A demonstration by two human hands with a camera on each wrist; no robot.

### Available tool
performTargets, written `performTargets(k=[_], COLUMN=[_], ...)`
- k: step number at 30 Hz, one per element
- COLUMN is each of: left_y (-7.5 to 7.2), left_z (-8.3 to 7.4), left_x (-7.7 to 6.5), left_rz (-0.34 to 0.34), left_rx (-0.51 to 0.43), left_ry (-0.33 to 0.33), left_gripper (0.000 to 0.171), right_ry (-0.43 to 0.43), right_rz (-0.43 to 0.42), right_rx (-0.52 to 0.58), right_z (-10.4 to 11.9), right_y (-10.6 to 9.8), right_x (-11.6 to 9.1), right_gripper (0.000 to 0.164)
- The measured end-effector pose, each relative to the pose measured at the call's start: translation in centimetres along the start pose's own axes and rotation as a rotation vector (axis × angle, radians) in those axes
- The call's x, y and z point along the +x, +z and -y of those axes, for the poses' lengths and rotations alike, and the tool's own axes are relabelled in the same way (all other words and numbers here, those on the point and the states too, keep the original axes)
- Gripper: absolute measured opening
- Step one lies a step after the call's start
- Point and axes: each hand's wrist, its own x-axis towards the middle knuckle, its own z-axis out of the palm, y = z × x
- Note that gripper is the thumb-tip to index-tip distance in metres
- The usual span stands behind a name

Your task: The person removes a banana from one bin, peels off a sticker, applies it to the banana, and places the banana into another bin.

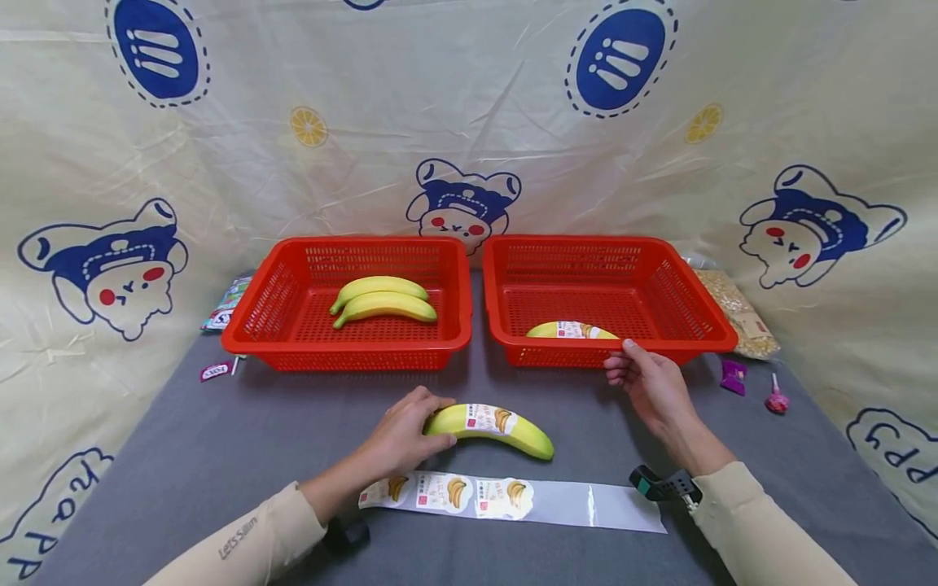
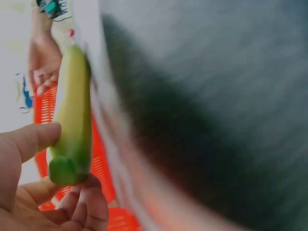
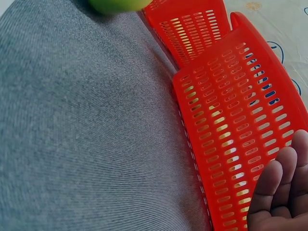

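My left hand (image 1: 410, 431) holds a yellow banana (image 1: 533, 439) by its greenish stem end, thumb on one side and fingers on the other. A white sticker (image 1: 491, 418) with a banana picture is on its upper side. In the left wrist view the banana (image 2: 74, 106) points away from the hand (image 2: 29, 183). My right hand (image 1: 655, 391) is at the front rim of the right red basket (image 1: 608, 352), fingers loosely bent; whether it touches the rim I cannot tell. Inside that basket lies another stickered banana (image 1: 542, 330), partly hidden by the front wall.
A strip of banana stickers (image 1: 557, 503) lies near me on the grey cloth (image 1: 242, 456). The left red basket (image 1: 352, 360) holds two bananas (image 1: 384, 308) without visible stickers. Wrapped candies (image 1: 733, 376), a lollipop (image 1: 777, 399) and bags (image 1: 740, 313) are at the sides.
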Motion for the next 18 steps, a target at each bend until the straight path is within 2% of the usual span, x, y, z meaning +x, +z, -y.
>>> performTargets(k=[5,9,13,18], left_y=[-2.1,-3.9,-5.0,-4.7], left_z=[-1.8,-4.0,-6.1,-7.7], left_x=[0.6,1.9,4.2,8.2], left_rz=[0.008,0.023,-0.005,-0.067], left_rx=[-0.063,-0.129,-0.155,-0.174], left_ry=[0.066,0.085,0.097,0.073], left_gripper=[0.044,0.046,0.049,0.051], right_ry=[-0.001,-0.001,0.0,-0.001], right_rz=[-0.012,-0.023,-0.044,-0.039], right_rx=[-0.031,-0.037,-0.033,-0.027], right_z=[-0.1,-0.1,-0.2,-0.1], right_y=[0.0,0.0,0.1,0.0], right_x=[0.0,0.0,0.0,0.0], right_gripper=[0.027,0.026,0.025,0.027])
